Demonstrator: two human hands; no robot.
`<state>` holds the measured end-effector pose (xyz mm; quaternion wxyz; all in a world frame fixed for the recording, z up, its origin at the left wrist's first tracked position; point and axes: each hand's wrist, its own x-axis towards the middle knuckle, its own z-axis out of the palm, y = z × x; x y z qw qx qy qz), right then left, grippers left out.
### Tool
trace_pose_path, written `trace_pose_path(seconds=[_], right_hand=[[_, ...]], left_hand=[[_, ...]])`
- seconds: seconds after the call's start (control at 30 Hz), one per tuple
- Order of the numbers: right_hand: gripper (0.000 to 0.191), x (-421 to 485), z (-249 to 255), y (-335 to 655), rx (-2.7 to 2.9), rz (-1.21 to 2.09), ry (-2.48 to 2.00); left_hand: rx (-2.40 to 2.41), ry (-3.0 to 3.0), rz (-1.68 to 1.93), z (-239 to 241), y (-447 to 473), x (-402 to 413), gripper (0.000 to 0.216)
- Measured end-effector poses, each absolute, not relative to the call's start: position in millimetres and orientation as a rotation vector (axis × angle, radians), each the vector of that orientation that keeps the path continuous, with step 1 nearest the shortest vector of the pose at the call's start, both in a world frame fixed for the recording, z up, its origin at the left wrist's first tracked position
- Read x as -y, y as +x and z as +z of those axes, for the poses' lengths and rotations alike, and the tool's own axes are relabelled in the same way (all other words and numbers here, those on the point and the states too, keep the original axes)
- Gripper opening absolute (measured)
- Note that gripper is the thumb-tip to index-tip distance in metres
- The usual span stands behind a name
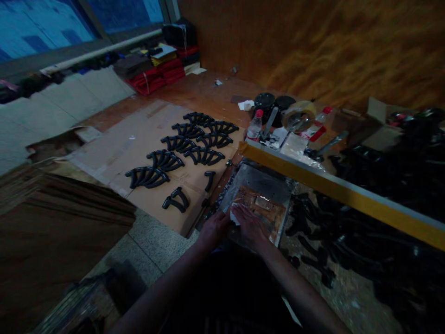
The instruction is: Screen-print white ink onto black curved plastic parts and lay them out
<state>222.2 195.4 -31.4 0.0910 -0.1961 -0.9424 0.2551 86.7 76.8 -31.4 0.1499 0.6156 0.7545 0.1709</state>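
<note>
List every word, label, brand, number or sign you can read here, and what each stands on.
No text can be read with certainty.
Clear plastic bottle with a red cap: a red-and-white label, too small and blurred to read.
Tilted clear bottle with a red cap and red label: label unreadable.
Dark fabric top on the person: faint pale marks at the bottom edge, too dim to read.

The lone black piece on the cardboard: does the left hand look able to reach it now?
Probably yes: the lone black piece lies a little forward of the left hand, with nothing tall visible between them.
</note>
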Motion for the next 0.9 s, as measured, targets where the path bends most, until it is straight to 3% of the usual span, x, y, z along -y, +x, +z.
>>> trace_pose_path(seconds=[0.5, 0.67, 0.8, 0.9], right_hand=[[0.057, -188.6, -22.7, 232.0, 2.972, 0.774, -0.642], [0.047, -188.4, -0.5, 254.2, 2.902, 0.943, -0.729], [0.034, -203.7, 22.7, 285.3, 2.516, 1.292, -0.972], [0.044, -213.6, 35.9, 306.5, 1.848, 1.618, -1.261]], left_hand=[[-2.130, 1.810, 0.456, -28.3, 83.0, -78.6, 0.013], [-2.120, 1.766, 0.568, -34.8, 83.2, -76.7, 0.018], [-2.097, 1.718, 0.645, -33.9, 78.9, -76.5, 0.019], [-2.115, 1.615, 0.667, -21.5, 85.1, -86.5, 0.015]])
